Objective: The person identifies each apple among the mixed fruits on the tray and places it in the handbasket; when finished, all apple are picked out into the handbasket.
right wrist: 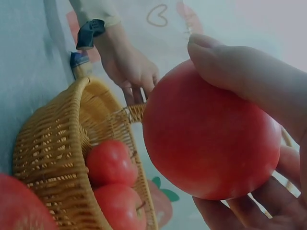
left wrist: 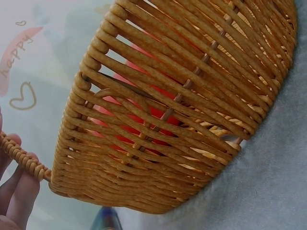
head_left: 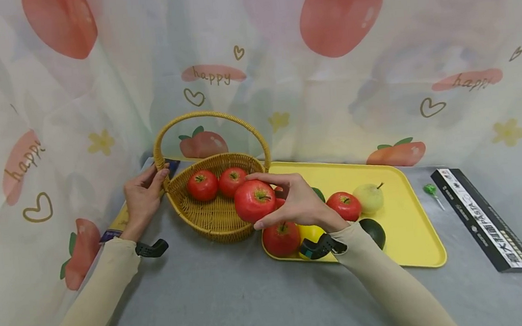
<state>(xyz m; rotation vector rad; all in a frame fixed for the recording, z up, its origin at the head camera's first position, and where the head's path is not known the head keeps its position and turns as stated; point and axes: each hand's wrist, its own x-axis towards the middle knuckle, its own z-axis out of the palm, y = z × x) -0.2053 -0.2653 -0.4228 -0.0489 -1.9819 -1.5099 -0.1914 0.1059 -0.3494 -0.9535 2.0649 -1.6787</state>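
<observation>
My left hand (head_left: pixel 143 200) grips the left foot of the handle (head_left: pixel 211 113) of a woven wicker basket (head_left: pixel 201 228). In the left wrist view, its fingers wrap the coiled handle beside the basket wall (left wrist: pixel 158 115). A red apple (head_left: pixel 251 204) is held between the thumb and fingers of my right hand (head_left: pixel 301 201), over the basket's right front rim. The right wrist view shows the held apple (right wrist: pixel 206 139) close up, thumb on one side and fingers on the other. Inside the basket, one red apple (head_left: pixel 200 186) lies beside another red apple (head_left: pixel 232 179).
Right of the basket lies a yellow tray (head_left: pixel 419 237) with red apples (head_left: pixel 282 240), a pale pear (head_left: pixel 369 198), a dark green fruit (head_left: pixel 374 232) and a partly hidden yellow item (head_left: pixel 311 231). Farther right are a green lollipop (head_left: pixel 430 189) and a long black box (head_left: pixel 486 222). A printed curtain (head_left: pixel 294 119) stands behind.
</observation>
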